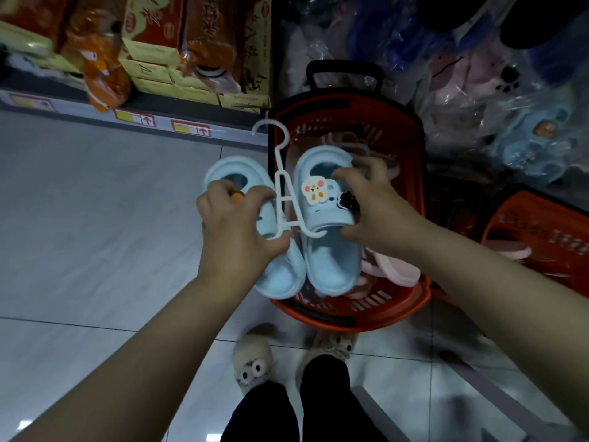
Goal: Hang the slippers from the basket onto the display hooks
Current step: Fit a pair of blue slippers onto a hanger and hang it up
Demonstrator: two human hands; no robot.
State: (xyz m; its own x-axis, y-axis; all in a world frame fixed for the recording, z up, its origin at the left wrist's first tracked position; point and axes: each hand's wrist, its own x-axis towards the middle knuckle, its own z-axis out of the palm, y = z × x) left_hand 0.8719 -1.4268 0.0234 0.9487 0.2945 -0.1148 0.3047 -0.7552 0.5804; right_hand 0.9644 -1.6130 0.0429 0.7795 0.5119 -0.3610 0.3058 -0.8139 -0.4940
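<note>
Two blue slippers (331, 260) are gripped, one each, by left hand (236, 224) and right hand (373, 212).

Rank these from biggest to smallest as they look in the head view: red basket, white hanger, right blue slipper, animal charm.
1. red basket, though farthest from the camera
2. right blue slipper
3. white hanger: nearly as long, far thinner
4. animal charm

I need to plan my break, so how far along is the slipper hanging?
Done: one pair of light blue slippers is on its white hanger, held above the red basket. In hand: the left hand and right hand both grip that pair; it is on no display hook yet. Left: pink slippers lie in the basket, and a second basket holds more.
</note>
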